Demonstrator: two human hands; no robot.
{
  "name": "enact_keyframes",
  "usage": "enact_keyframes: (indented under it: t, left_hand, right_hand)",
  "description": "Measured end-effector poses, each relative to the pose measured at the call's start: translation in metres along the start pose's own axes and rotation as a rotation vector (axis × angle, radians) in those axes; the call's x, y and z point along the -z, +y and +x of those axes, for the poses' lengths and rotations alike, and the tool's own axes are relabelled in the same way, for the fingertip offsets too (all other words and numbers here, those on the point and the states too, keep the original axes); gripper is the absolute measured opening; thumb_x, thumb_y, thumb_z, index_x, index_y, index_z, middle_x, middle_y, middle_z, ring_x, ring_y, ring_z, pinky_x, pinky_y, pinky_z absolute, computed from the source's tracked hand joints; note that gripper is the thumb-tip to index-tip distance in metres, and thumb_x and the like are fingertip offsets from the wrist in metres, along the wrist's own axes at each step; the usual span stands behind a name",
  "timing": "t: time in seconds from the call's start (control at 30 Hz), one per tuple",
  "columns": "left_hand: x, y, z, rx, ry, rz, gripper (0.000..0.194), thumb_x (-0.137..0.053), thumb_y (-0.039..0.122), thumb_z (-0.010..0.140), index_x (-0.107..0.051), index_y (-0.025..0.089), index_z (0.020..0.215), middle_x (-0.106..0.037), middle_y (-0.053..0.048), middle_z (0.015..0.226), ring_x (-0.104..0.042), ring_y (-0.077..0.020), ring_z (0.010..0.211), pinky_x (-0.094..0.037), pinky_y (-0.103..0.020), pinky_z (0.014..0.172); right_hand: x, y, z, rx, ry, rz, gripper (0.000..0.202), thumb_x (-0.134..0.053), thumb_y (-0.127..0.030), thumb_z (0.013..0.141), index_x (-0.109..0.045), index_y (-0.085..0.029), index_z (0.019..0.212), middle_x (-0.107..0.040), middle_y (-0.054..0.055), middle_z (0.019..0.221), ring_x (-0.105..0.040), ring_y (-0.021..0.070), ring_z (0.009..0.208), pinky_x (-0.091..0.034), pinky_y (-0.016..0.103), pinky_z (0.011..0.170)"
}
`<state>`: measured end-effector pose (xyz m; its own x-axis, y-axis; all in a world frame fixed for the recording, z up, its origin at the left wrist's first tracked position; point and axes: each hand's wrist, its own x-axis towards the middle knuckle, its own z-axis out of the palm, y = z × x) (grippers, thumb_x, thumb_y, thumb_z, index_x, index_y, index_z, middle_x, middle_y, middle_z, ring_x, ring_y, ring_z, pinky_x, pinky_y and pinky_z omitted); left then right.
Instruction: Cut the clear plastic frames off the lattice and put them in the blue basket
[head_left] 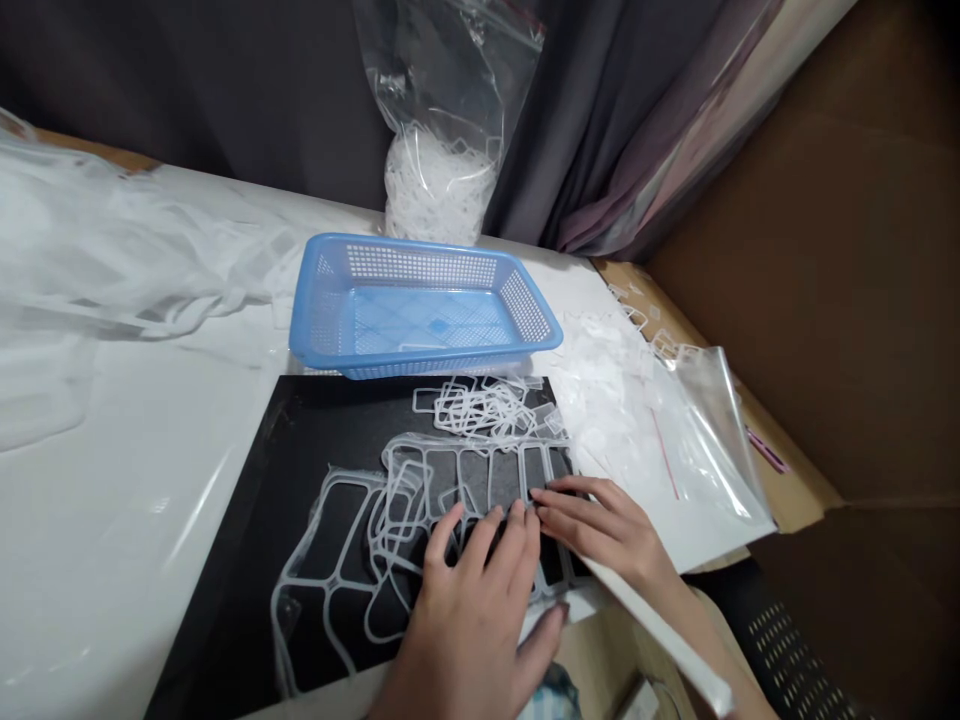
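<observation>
My left hand (484, 600) lies with fingers spread on a translucent rubbery sheet of linked rectangular frames (459, 455). Beside it, my right hand (611, 525) presses its fingertips to the sheet's right part. A long white stick-like tool (660, 635) sticks out from under that hand towards me; its other end is hidden. The sheet rests on a black board (240, 560). A second piece of frame webbing (334, 580) extends to the left, with loose loops overlapping between. Behind the sheet is a heap of small loose rectangular frames (487, 408).
A blue plastic basket (427, 360) stands behind the board. Further back is a clear bag (439, 185) of white pieces. Translucent sheets (135, 240) are piled left. More pieces and plastic film (705, 430) lie right, near a pink tool (766, 450) and a cardboard wall (840, 260).
</observation>
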<state>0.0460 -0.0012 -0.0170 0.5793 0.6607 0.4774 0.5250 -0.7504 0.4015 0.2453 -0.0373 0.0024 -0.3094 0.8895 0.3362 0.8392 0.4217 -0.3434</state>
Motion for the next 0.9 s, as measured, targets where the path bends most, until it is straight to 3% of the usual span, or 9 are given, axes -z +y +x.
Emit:
enact_keyframes:
  t: [0.13,0.27,0.43,0.57,0.9]
  left_hand:
    - [0.001,0.001,0.001,0.009,-0.005,0.014,0.041,-0.052,0.050,0.094,-0.068,0.021,0.120,-0.069,0.000,0.124,-0.060,-0.0224,0.103,-0.021,-0.045,0.109]
    - [0.002,0.002,0.001,0.008,0.009,-0.008,0.043,-0.053,0.050,0.094,-0.067,0.019,0.121,-0.070,-0.001,0.123,-0.059,-0.0212,0.105,-0.015,-0.043,0.114]
    - [0.003,0.002,0.001,-0.016,0.011,0.004,0.046,-0.053,0.051,0.094,-0.065,0.019,0.124,-0.069,-0.002,0.123,-0.059,-0.0219,0.107,-0.011,-0.044,0.116]
    - [0.003,0.001,0.000,-0.020,0.005,0.005,0.048,-0.055,0.051,0.092,-0.066,0.016,0.122,-0.069,-0.004,0.124,-0.059,-0.0207,0.108,0.000,-0.042,0.120]
    - [0.003,0.001,0.001,-0.013,0.004,-0.005,0.047,-0.060,0.051,0.089,-0.068,0.017,0.119,-0.070,-0.002,0.122,-0.059,-0.0191,0.108,0.006,-0.038,0.121]
  right_hand:
    - [0.003,0.003,0.003,0.019,-0.017,-0.031,0.034,-0.061,-0.017,0.095,-0.062,-0.028,0.127,-0.071,0.007,0.123,-0.064,0.0275,0.113,-0.056,0.046,0.089]
    - [0.008,0.005,0.012,0.010,-0.021,0.105,0.024,-0.058,-0.016,0.096,-0.066,-0.026,0.116,-0.072,0.006,0.118,-0.064,0.0252,0.111,-0.056,0.044,0.090]
    - [0.009,-0.002,0.019,-0.197,0.095,0.444,0.013,-0.059,-0.012,0.095,-0.066,-0.022,0.101,-0.071,0.005,0.093,-0.066,0.0186,0.091,-0.055,0.035,0.083]
    - [0.002,-0.008,0.019,-0.321,0.140,0.494,0.009,-0.060,-0.015,0.095,-0.067,-0.020,0.092,-0.070,0.004,0.088,-0.066,0.0177,0.083,-0.052,0.031,0.076]
    - [-0.002,-0.015,0.021,-0.167,0.145,0.417,0.016,-0.058,-0.008,0.094,-0.064,-0.021,0.101,-0.068,0.005,0.091,-0.063,0.0174,0.084,-0.052,0.032,0.078]
